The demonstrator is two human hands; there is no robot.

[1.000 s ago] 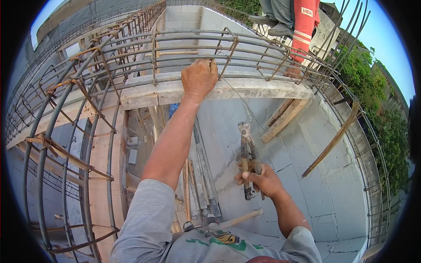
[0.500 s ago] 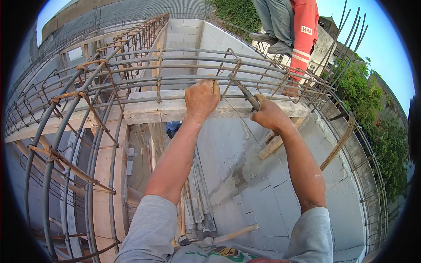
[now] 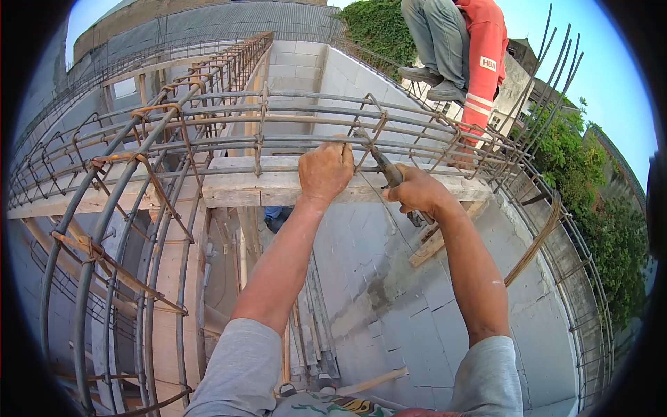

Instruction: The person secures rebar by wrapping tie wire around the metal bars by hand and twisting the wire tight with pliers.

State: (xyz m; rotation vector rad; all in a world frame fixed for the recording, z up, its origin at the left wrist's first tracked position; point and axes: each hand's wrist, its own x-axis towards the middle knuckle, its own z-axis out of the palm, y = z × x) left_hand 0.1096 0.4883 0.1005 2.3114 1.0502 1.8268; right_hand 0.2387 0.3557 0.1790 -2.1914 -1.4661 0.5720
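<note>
My left hand [image 3: 325, 170] is closed in a fist against the lower long bars of a horizontal rebar cage [image 3: 292, 141]. What lies inside its fingers is hidden. My right hand [image 3: 422, 192] grips a pair of pincers [image 3: 380, 160], the jaws pointing up and left to where a stirrup [image 3: 379, 125] crosses the bars. Part of a handle shows below the palm. Just under both hands runs a wooden formwork board [image 3: 278, 182]. A thin wire [image 3: 382, 196] hangs down between my hands.
Another rebar cage [image 3: 104, 229] stretches along the left. A co-worker in a red sleeve [image 3: 483, 76] perches at the upper right, near upright bars [image 3: 556, 76]. Below is a deep drop beside a grey block wall [image 3: 389, 278]. A bundle of wire [image 3: 535, 240] hangs right.
My right hand has shifted a little left and down, and the pincers' handles look spread wider. My left hand stays at the bars. The whole view has moved slightly.
</note>
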